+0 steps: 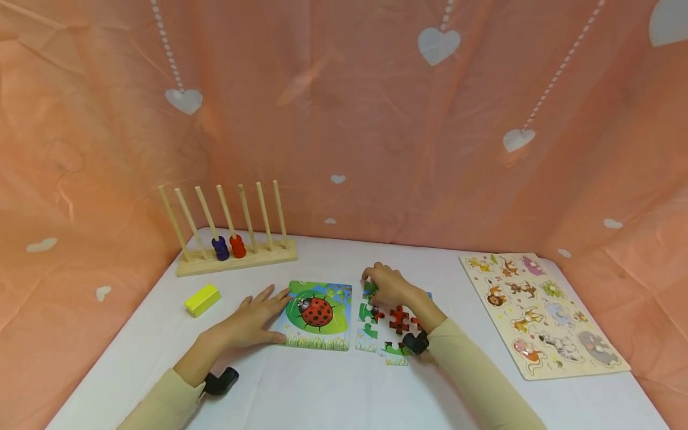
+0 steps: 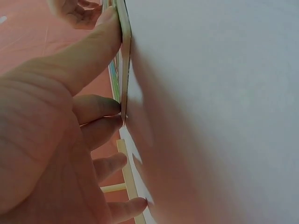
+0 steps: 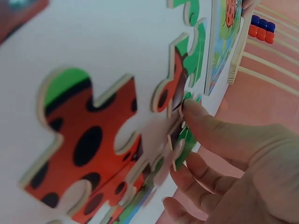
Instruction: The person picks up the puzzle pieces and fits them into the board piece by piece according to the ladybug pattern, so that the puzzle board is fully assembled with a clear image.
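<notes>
On the white table lies a square ladybug picture board (image 1: 335,335). My left hand (image 1: 249,322) rests at its left edge, with the thumb and some fingertips touching the side and the fingers spread. Right of the board, my right hand (image 1: 389,283) pinches a green and dark jigsaw piece (image 3: 189,142) between thumb and fingers, low over the table. Close by it is a red and green piece (image 3: 176,77). A red spotted jigsaw piece (image 1: 399,321) lies nearer me, and several more pieces are around it, partly hidden by the right forearm.
A wooden peg stand (image 1: 269,258) with purple and red beads stands at the back left. In front of it lies a yellow block (image 1: 202,300). A wooden animal puzzle board (image 1: 505,298) is on the right. Peach curtains (image 1: 355,119) hang behind the table.
</notes>
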Tool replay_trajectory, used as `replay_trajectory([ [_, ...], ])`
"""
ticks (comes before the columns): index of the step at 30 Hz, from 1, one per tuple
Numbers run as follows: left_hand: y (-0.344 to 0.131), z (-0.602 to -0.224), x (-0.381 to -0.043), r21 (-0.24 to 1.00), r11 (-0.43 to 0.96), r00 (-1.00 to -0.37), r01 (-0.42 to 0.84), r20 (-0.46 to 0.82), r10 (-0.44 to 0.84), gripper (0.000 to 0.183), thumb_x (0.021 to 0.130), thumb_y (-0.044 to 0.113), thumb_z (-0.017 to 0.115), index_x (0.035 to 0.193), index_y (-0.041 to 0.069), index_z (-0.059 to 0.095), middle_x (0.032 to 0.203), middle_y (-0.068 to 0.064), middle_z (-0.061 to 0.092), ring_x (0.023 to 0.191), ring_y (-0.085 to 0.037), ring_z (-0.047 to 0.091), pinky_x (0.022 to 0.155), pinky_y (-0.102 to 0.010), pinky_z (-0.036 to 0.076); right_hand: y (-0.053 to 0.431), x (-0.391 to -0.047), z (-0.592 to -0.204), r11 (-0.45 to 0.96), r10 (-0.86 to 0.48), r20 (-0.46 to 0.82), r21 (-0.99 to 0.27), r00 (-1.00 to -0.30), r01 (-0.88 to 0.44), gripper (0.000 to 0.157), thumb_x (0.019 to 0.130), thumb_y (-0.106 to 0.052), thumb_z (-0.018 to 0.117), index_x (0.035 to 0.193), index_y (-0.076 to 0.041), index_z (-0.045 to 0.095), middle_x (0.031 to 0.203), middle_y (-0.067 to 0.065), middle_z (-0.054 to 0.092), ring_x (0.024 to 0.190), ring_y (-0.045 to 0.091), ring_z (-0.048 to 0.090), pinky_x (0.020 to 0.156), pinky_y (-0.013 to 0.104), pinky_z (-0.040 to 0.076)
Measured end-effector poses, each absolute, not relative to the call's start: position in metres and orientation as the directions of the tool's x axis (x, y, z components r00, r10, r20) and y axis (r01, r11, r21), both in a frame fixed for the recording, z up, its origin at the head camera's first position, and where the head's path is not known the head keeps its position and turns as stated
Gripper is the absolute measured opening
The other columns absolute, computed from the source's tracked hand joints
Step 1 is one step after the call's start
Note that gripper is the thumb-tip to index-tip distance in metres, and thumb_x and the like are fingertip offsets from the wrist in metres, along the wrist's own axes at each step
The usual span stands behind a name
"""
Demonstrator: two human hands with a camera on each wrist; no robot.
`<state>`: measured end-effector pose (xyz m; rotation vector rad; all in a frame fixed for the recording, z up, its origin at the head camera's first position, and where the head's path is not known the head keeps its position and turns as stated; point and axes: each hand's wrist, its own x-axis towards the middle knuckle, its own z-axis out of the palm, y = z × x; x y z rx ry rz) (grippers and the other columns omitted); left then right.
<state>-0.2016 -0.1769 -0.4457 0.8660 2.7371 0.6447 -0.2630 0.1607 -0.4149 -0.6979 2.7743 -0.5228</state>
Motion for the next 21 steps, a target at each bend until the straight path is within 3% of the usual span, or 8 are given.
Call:
replay_trajectory([
  [8, -0.1767, -0.447, -0.2004, 0.469, 0.731, -0.811, 0.496, -0.051, 0.582, 0.088, 0.084, 0.047, 0.075, 0.149, -0.002, 0.042, 0.16, -0.018, 0.03, 0.148, -0.048, 0.013, 0.106, -0.077, 0.013, 0.1558, -0.2648, -0.4156, 0.839, -0.486, -0.133, -0.349, -0.864, -0.418, 0.046, 0.076, -0.006, 0.086, 0.117, -0.005, 0.065, 0.1, 0.006, 0.053, 0.094, 0.024, 0.052, 0.089, 0.05, 0.042],
  [21, -0.1782, -0.4472, -0.2038, 0.468, 0.72, -0.806, 0.512, -0.027, 0.591, 0.089, 0.083, 0.048, 0.076, 0.149, -0.001, 0.043, 0.16, -0.018, 0.031, 0.147, -0.048, 0.014, 0.107, -0.077, 0.015, 0.1588, -0.2644, -0.4123, 0.779, -0.537, -0.092, -0.435, -0.839, -0.451, 0.04, 0.081, 0.008, 0.076, 0.118, -0.001, 0.064, 0.107, 0.012, 0.056, 0.104, 0.029, 0.055, 0.091, 0.044, 0.049],
])
